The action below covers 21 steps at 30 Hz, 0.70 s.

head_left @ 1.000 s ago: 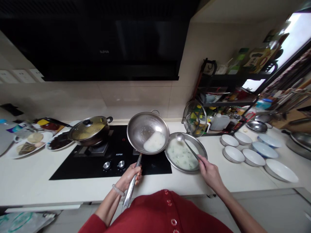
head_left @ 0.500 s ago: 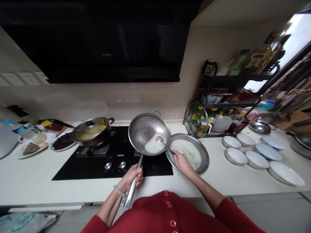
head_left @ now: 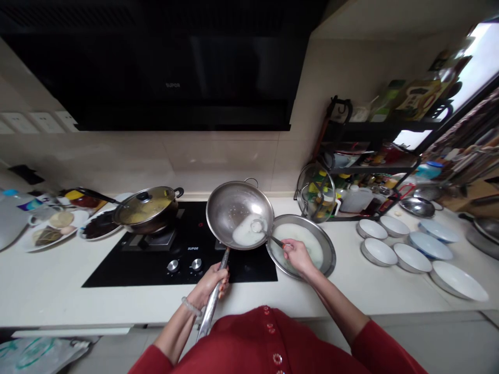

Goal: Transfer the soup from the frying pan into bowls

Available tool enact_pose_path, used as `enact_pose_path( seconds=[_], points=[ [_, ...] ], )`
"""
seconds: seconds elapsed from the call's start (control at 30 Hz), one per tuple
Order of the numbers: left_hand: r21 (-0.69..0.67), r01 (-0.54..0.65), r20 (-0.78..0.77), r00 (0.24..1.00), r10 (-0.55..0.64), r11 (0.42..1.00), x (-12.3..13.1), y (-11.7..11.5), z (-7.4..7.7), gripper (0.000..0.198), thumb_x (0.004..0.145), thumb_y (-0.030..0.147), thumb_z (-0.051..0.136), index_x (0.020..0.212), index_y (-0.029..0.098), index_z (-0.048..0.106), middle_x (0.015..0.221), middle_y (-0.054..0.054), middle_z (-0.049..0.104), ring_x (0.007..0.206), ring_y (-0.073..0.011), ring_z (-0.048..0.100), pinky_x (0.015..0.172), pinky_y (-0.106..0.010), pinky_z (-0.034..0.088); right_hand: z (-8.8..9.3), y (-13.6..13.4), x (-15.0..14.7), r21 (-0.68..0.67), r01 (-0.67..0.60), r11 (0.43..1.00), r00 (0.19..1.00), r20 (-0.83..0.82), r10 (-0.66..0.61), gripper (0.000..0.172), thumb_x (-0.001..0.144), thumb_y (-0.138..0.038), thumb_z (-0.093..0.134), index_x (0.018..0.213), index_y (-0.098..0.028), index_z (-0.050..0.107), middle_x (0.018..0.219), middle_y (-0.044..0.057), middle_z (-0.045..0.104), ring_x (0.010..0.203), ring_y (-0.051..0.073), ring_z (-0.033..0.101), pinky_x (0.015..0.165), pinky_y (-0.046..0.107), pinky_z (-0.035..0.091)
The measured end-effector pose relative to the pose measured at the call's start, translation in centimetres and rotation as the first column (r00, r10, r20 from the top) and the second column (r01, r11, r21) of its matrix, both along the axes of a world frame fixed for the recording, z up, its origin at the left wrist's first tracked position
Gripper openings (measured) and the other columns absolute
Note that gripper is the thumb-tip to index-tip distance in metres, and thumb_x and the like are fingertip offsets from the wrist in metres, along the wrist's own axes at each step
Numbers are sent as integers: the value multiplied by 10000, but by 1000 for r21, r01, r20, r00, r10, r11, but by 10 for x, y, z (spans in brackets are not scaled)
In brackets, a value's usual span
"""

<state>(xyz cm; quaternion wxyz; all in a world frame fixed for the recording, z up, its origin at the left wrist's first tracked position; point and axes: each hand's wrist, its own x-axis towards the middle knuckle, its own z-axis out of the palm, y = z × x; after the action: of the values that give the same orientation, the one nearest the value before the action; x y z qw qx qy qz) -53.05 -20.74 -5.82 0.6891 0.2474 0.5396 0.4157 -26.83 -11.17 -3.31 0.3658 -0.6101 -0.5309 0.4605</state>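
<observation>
A smooth white counter (head_left: 136, 306) surrounds a glossy black hob (head_left: 132, 267). Over its right side, a round steel wok (head_left: 224, 208) holds milky liquid (head_left: 244, 236); the left hand (head_left: 212, 283) is closed around its handle (head_left: 210, 311). The right hand (head_left: 298, 254), above a steel basin (head_left: 330, 252), grips a ladle (head_left: 257, 225) inside the wok.

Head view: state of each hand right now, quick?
Left hand: closed, holding the wok by its long handle.
Right hand: closed, holding the ladle, whose bowl is inside the wok.
</observation>
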Motion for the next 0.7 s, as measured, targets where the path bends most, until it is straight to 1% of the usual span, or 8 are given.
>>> enact_pose_path(
  seconds=[0.13, 0.33, 0.43, 0.7],
  points=[
    [-1, -6, -9, 1000, 6, 1000, 0, 0, 0, 267, 570, 184, 586, 744, 223, 388, 454, 113, 412, 319, -40, 322, 298, -142, 269, 1, -2, 1, -20, 26, 999, 998, -50, -27, 339, 662, -230, 500, 927, -70, 637, 429, -44, 489, 411, 101, 373, 441, 233, 277],
    [1, -4, -10, 1000, 4, 1000, -1, 0, 0, 268, 559, 180, 568, 747, 227, 383, 454, 109, 415, 325, -44, 319, 294, -149, 279, 7, -4, 2, -122, 43, 992, 987, -152, -61, 269, 646, -225, 537, 868, -99, 620, 425, -52, 473, 370, 71, 330, 384, 206, 200],
    [-2, -3, -10, 1000, 3, 1000, 0, 0, 1, 271, 553, 182, 566, 748, 228, 382, 454, 109, 415, 325, -42, 314, 292, -148, 277, 11, -7, 2, -149, 51, 988, 981, -180, -77, 241, 643, -210, 542, 848, -105, 614, 419, -54, 468, 357, 60, 317, 365, 194, 181],
    [7, -1, -7, 1000, 1, 1000, 0, 0, 2, 274, 560, 196, 584, 739, 229, 379, 456, 108, 416, 326, -38, 308, 293, -147, 270, 22, -15, 12, -238, 80, 968, 957, -255, -141, 287, 629, -219, 578, 898, -122, 603, 415, -55, 465, 340, 57, 295, 346, 177, 151]
  ],
)
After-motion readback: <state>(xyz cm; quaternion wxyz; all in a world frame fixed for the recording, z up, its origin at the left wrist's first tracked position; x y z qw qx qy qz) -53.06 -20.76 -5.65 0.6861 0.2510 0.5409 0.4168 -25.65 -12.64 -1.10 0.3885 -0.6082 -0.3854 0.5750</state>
